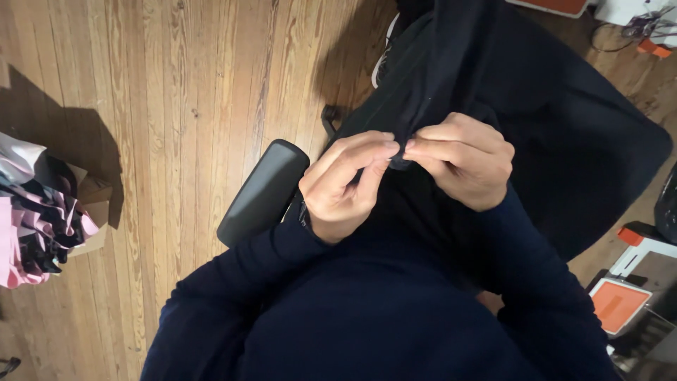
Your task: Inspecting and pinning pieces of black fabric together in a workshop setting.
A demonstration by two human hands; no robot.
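- I see the dark navy garment (536, 106) draped over my lap, its long axis running from the upper middle of the view down toward my hands, with a wide spread falling off to the right.
- A narrow folded edge of the cloth points down to where my fingertips meet, at the centre of the view.
- My left hand (345, 185) is pinching that edge between thumb and forefinger, the other fingers curled in.
- My right hand (467, 161) is closed on the same bit of cloth, fingertips touching the left hand's, knuckles up.
- Below me is a wooden plank floor (176, 92), warm brown, boards running top to bottom, with strong shadows across it.
- A black chair armrest (262, 192) sits just beside my left wrist.
- At the left edge lies a pile of pink, white and black fabric (32, 212) on a cardboard box (95, 201).
- At the lower right stands an orange and white device (620, 303); more orange and white gear shows at the top right corner.
- The garment looks matte, almost black, softly creased; I cannot tell what kind of garment it is.
- My sleeves are the same dark navy.
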